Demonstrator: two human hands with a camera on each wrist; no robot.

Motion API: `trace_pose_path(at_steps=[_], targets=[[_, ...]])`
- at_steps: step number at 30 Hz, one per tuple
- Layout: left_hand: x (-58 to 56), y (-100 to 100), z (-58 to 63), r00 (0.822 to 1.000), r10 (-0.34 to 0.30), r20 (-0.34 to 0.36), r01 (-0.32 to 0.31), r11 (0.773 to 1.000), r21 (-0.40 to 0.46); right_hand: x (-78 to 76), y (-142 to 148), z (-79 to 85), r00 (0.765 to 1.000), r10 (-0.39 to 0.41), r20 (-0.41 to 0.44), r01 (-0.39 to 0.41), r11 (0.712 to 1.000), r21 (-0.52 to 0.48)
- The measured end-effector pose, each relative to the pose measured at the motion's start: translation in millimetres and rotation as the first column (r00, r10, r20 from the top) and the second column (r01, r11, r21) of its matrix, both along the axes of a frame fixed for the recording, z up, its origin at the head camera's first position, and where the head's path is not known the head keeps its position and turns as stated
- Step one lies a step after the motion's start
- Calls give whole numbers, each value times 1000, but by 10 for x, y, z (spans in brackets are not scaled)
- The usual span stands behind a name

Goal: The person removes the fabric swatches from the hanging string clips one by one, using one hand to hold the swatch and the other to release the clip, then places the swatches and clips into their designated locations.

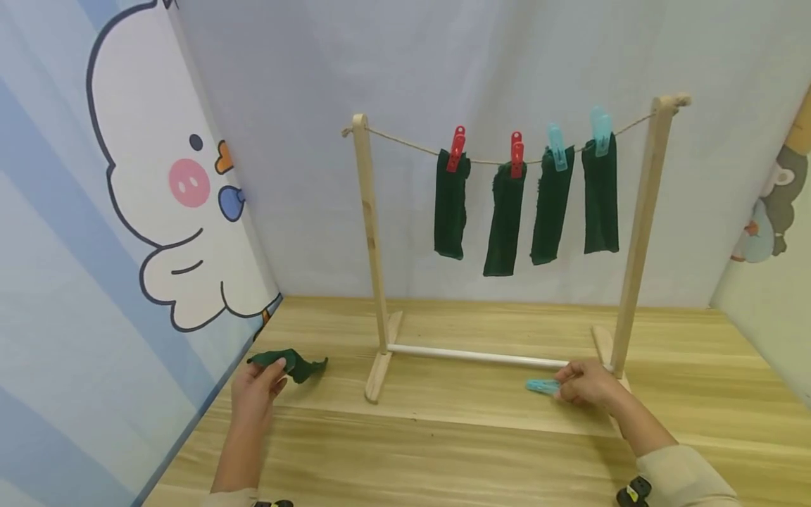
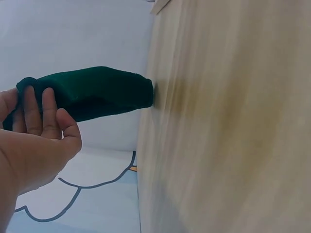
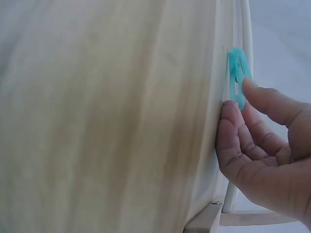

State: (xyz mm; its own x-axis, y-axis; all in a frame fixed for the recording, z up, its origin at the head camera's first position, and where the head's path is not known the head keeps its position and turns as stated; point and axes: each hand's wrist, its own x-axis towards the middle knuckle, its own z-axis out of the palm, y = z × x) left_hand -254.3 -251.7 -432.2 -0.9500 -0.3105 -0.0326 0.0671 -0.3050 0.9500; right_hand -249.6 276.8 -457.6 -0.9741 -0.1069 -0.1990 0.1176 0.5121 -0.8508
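My left hand (image 1: 255,387) pinches a dark green cloth strip (image 1: 298,364) near the table's left edge. In the left wrist view the cloth (image 2: 102,92) stretches out from the fingers, its far end close to the tabletop. On the right, my right hand (image 1: 589,386) holds a light blue clothespin (image 1: 541,386) between thumb and fingers, low over the table by the rack's right foot. The right wrist view shows the clothespin (image 3: 238,73) pointing away from the fingertips. Four similar cloths hang on the line, two under red clothespins (image 1: 517,155) and two under blue clothespins (image 1: 557,146).
A wooden rack with a left post (image 1: 370,232), a right post (image 1: 643,239) and a white bottom bar (image 1: 475,355) stands on the wooden table (image 1: 412,451). A rope (image 1: 405,143) runs between the post tops. Curtains with cartoon figures (image 1: 152,141) enclose the back and sides.
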Motion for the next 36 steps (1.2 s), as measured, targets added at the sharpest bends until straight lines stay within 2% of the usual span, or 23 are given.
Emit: trace_pose_path(at_steps=[4, 11, 17, 23, 27, 29, 31, 33, 36], targets=[[114, -48, -45, 998, -43, 52, 47, 996, -70, -7, 3, -31, 1000, -12, -5, 12, 1000, 0], [258, -106, -121, 986, -52, 160, 76, 986, -146, -22, -17, -43, 1000, -7, -10, 7, 1000, 10], [339, -135, -181, 979, -45, 199, 91, 970, -227, -29, -11, -15, 1000, 12, -17, -11, 1000, 26], [402, -180, -217, 964, -47, 263, 130, 942, -308, -6, 7, -29, 1000, 23, -16, -22, 1000, 17], [465, -237, -251, 947, -51, 318, 176, 910, -377, 0, 2, -44, 999, 29, -15, -29, 1000, 6], [483, -268, -265, 941, -55, 333, 191, 901, -390, -2, 4, -43, 999, 32, -12, -32, 999, 7], [481, -293, -272, 937, -54, 344, 189, 909, -372, -5, 9, -39, 999, 34, -8, -34, 999, 13], [461, -316, -275, 938, -72, 339, 182, 935, -304, -9, 12, -30, 1000, 24, 1, -24, 1000, 12], [404, -312, -273, 953, -82, 293, 138, 975, -175, -19, 17, -26, 1000, 26, 4, -26, 1000, 13]])
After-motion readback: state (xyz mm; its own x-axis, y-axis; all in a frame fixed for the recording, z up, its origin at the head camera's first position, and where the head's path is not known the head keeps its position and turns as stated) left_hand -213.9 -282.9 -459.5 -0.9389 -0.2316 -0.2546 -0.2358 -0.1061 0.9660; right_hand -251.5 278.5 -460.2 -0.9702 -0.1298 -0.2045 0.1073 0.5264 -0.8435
